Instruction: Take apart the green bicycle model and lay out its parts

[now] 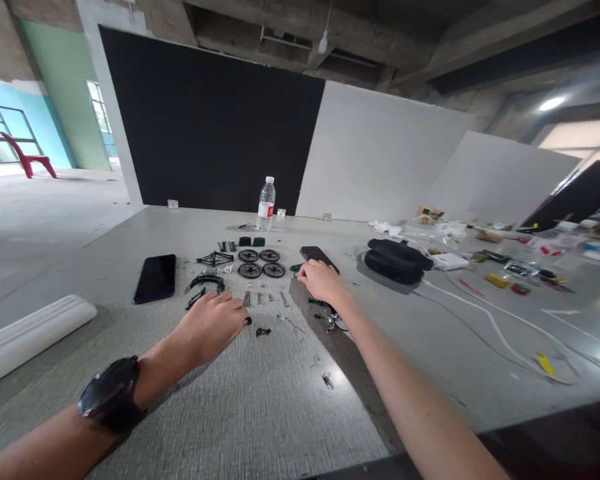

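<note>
- Left hand (pixel 215 319): palm down, fingers loosely bent, just beside the curved dark-green parts (pixel 211 280). Small black piece (pixel 249 321) at its fingertips; can't tell if the grip has hold of it.
- Right hand (pixel 323 280): fingers bent, tips at a small green piece (pixel 296 267), in front of the right-hand phone (pixel 319 254). Grip opening hidden; can't tell if it's pinching.
- Four spoked wheels (pixel 250 270): two-by-two on the table (pixel 280 413), between and beyond the hands.
- Dark-green frame (pixel 215 259): left of the wheels.
- Green bracket (pixel 263 331): lying between the hands, nearer the left.
- Bottle (pixel 266 208): upright behind the wheels.
</note>
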Tool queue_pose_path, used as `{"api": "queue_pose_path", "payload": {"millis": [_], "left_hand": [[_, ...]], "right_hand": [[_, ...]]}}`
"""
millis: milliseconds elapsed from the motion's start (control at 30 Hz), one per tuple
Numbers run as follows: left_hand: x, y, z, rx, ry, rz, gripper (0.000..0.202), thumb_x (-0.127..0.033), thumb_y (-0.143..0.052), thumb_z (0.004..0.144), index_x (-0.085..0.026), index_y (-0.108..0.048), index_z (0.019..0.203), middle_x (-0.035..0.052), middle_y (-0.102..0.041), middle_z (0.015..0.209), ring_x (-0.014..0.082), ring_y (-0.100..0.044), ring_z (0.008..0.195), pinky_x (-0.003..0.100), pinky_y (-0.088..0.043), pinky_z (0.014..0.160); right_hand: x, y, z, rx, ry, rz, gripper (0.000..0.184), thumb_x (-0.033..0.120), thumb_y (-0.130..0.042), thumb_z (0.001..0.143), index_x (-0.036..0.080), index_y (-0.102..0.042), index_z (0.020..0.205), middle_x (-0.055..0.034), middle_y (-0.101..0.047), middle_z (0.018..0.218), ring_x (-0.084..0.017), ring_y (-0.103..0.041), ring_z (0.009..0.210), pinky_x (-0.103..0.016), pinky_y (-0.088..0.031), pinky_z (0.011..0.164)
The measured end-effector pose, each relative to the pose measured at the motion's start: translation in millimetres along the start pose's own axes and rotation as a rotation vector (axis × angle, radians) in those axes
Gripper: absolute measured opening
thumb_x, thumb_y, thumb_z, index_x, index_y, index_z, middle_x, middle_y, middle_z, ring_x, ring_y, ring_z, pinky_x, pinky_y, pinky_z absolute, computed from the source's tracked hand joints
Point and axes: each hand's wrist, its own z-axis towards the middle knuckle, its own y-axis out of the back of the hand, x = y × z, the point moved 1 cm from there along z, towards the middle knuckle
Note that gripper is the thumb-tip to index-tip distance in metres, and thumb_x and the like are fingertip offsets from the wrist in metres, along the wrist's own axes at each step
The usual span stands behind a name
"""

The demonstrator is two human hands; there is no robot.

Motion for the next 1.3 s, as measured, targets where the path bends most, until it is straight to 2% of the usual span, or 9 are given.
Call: {"api": "queue_pose_path", "payload": {"millis": [200,300,433,667,833,1033,1100,1200,1300], "left_hand": [[-0.1,1.1,0.0,0.032,-0.002,-0.004,0.017,-0.016,-0.054,0.096,-0.019,-0.07,0.093,0.0033,-0.069,0.092,0.0233,-0.064,0.09,0.037,-0.049,0.077],[0.3,-0.1,-0.2,0.022,-0.013,0.0,0.016,-0.016,-0.055,0.095,-0.02,-0.069,0.092,0.0032,-0.069,0.091,0.0242,-0.064,0.09,0.038,-0.048,0.076],[0.3,-1.1,-0.1,0.006,-0.018,0.006,0.016,-0.015,-0.055,0.095,-0.02,-0.07,0.091,0.0033,-0.068,0.09,0.0233,-0.063,0.087,0.036,-0.047,0.073],[-1.5,2.2,-0.3,-0.002,-0.017,0.009,0.018,-0.014,-0.054,0.095,-0.02,-0.069,0.086,0.0025,-0.068,0.086,0.0214,-0.063,0.084,0.034,-0.046,0.072],[0.2,0.4,-0.4,-0.018,-0.028,0.009,0.019,-0.016,-0.052,0.095,-0.02,-0.069,0.088,0.0032,-0.068,0.087,0.0202,-0.062,0.084,0.033,-0.045,0.072],[0.6,-2.2,-1.2,-0.02,-0.014,-0.022,0.019,-0.016,-0.052,0.097,-0.02,-0.069,0.09,0.0033,-0.068,0.09,0.0216,-0.062,0.086,0.034,-0.045,0.074],[0.3,-2.1,-1.5,-0.029,-0.009,-0.031,0.02,-0.016,-0.051,0.097,-0.02,-0.069,0.091,0.0032,-0.068,0.09,0.0211,-0.062,0.086,0.034,-0.044,0.074],[0.1,-1.4,-1.5,-0.045,-0.01,-0.043,0.022,-0.018,-0.05,0.098,-0.02,-0.07,0.09,0.0039,-0.068,0.088,0.0202,-0.062,0.085,0.033,-0.045,0.074],[0.2,-0.5,-1.3,-0.045,-0.014,-0.044,0.023,-0.019,-0.049,0.098,-0.019,-0.069,0.089,0.0043,-0.067,0.087,0.02,-0.062,0.084,0.033,-0.045,0.073]], "right_hand": [[2.0,10.0,-3.6,-0.057,-0.003,0.044,0.021,0.023,-0.042,0.1,0.021,-0.063,0.099,-0.0093,-0.06,0.108,-0.023,-0.057,0.093,-0.034,-0.04,0.078],[11.6,16.4,-7.2,-0.1,0.091,0.196,0.021,0.025,-0.041,0.101,0.021,-0.061,0.096,-0.0072,-0.059,0.105,-0.019,-0.058,0.086,-0.031,-0.041,0.075],[28.0,14.7,-8.7,-0.063,0.211,0.31,0.018,0.023,-0.045,0.099,0.022,-0.061,0.092,-0.0059,-0.059,0.104,-0.017,-0.058,0.083,-0.03,-0.042,0.075],[36.7,10.6,-9.0,-0.015,0.258,0.245,0.015,0.023,-0.051,0.096,0.023,-0.065,0.089,-0.0065,-0.06,0.102,-0.019,-0.058,0.085,-0.031,-0.042,0.074],[31.0,18.7,-10.6,0.048,0.238,0.294,0.016,0.03,-0.055,0.095,0.023,-0.067,0.088,-0.006,-0.061,0.102,-0.018,-0.059,0.083,-0.03,-0.043,0.073],[-7.1,43.2,-16.7,-0.069,0.034,0.276,0.016,0.031,-0.055,0.092,0.022,-0.069,0.093,-0.0077,-0.065,0.104,-0.019,-0.061,0.083,-0.031,-0.045,0.072],[-24.8,50.9,-22.6,0.021,-0.041,0.235,0.016,0.032,-0.058,0.09,0.022,-0.071,0.09,-0.0079,-0.068,0.099,-0.021,-0.063,0.085,-0.031,-0.045,0.072],[-46.4,58.6,-32.8,0.299,-0.137,0.231,0.008,0.027,-0.069,0.079,0.021,-0.074,0.08,-0.0072,-0.073,0.089,-0.021,-0.066,0.079,-0.031,-0.046,0.072],[-56.5,61.6,-39.4,0.501,-0.165,0.289,0.007,0.026,-0.077,0.068,0.023,-0.076,0.074,-0.0047,-0.076,0.084,-0.022,-0.067,0.078,-0.03,-0.047,0.069]]}}
